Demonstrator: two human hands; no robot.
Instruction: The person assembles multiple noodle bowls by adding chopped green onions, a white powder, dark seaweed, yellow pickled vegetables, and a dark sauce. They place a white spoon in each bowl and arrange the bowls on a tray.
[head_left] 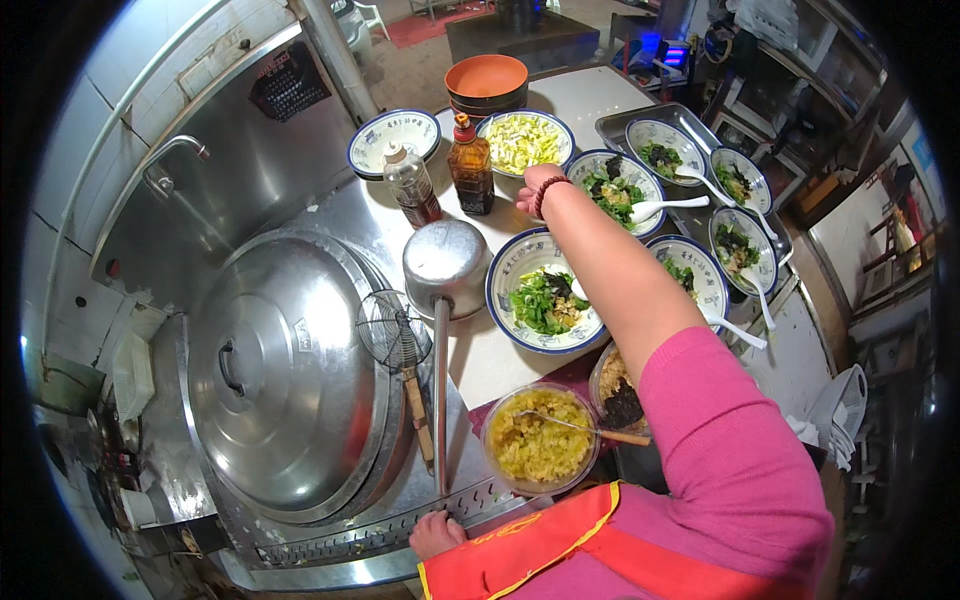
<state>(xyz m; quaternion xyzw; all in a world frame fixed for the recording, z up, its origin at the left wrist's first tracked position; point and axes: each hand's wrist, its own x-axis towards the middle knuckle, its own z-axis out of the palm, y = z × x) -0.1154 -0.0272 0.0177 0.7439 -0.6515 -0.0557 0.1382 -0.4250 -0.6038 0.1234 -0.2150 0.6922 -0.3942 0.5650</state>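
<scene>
My right hand (534, 190), with a dark bead bracelet at the wrist, reaches to the near edge of a bowl of chopped yellow-green vegetables (522, 141). Its fingers are closed; whatever they hold is hidden. Below that forearm sits a patterned bowl (515, 270) with chopped greens, dark shreds and a partly covered white spoon. Another bowl (612, 187) with greens and a white spoon (670, 207) stands right of the wrist. My left hand (437, 535) rests, loosely curled with nothing visible in it, by the stove's front edge, partly covered by a red cloth.
A large lidded pot (290, 370) fills the left, beside a wire skimmer (393, 328) and a long-handled metal ladle (446, 262). Two bottles (472, 168) stand behind. Near me is a tub of chopped yellow pickles (540, 440). Several filled bowls stand on and beside a metal tray (612, 122).
</scene>
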